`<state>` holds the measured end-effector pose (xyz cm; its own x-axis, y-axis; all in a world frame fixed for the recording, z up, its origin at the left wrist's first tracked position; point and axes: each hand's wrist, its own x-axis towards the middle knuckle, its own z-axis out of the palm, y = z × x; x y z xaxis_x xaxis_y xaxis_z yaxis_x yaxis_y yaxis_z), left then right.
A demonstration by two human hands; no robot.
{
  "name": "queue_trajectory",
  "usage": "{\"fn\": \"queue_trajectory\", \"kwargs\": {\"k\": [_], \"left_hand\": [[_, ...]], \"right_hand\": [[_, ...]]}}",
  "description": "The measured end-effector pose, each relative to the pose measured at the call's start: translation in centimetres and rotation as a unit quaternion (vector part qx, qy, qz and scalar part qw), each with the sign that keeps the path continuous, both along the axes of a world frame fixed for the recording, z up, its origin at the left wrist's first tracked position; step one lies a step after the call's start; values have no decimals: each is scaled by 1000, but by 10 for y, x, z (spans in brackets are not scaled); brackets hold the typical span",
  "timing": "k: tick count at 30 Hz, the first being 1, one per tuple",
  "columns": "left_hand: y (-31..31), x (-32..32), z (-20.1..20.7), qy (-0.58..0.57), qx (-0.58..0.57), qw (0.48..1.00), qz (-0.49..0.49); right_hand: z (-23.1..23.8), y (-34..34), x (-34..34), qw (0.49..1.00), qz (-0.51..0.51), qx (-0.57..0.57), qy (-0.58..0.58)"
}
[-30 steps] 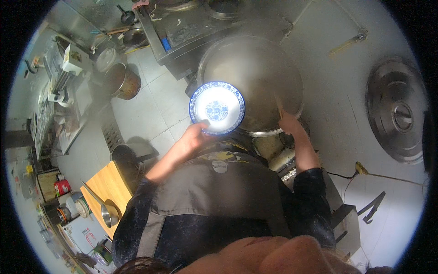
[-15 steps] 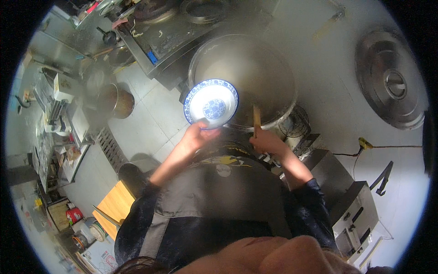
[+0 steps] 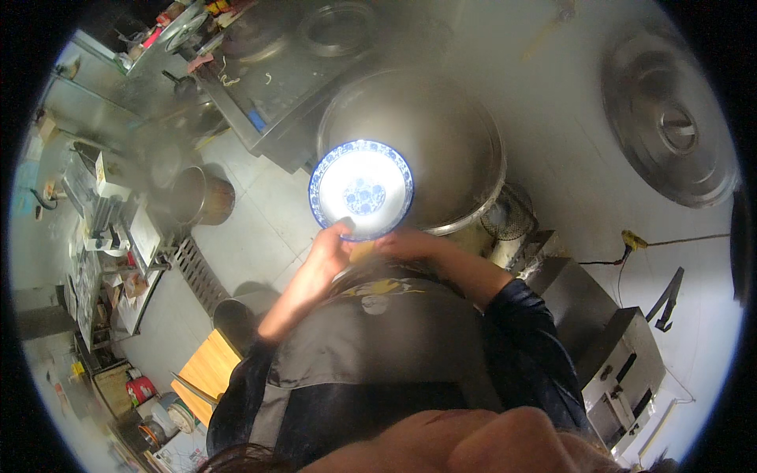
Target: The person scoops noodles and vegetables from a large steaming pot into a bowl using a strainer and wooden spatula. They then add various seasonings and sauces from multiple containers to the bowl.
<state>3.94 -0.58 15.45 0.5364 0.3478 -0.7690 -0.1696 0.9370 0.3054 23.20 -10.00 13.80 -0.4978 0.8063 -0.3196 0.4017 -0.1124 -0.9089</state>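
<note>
A white bowl (image 3: 364, 169) with a blue floral rim and centre is tilted toward me, in front of the big pot's left side. My left hand (image 3: 330, 246) grips its near edge, thumb over the rim. My right hand (image 3: 412, 244) is close under the same edge, its fingertips partly hidden by the bowl. Between the hands shows a short piece of a light wooden handle (image 3: 361, 252), which my right hand appears to grasp; the rest is out of sight. Behind the bowl stands the large metal pot (image 3: 495, 185), hazy with steam.
A round metal lid (image 3: 643, 150) leans against the wall at right. A wire strainer (image 3: 509, 217) is beside the pot. A steel stove (image 3: 276, 126) lies at far left, a metal bucket (image 3: 217, 197) on the floor. A metal cabinet (image 3: 623, 370) stands at right.
My right hand has moved left from the pot's near rim to the bowl, drawing the wooden handle out of the pot. The bowl stays in my left hand, slightly lower and further left.
</note>
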Motion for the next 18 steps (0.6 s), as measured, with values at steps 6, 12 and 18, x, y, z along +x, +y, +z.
{"fn": "queue_trajectory", "kwargs": {"k": [6,12,18], "left_hand": [[-3,-8,-22,16,58,998,22],[-14,-6,-28,85,113,990,25],[-29,10,-4,108,53,988,94]], "right_hand": [[13,21,133,970,-96,-53,-216],[149,119,352,647,-382,275,-600],[239,183,494,376,-199,188,-885]]}}
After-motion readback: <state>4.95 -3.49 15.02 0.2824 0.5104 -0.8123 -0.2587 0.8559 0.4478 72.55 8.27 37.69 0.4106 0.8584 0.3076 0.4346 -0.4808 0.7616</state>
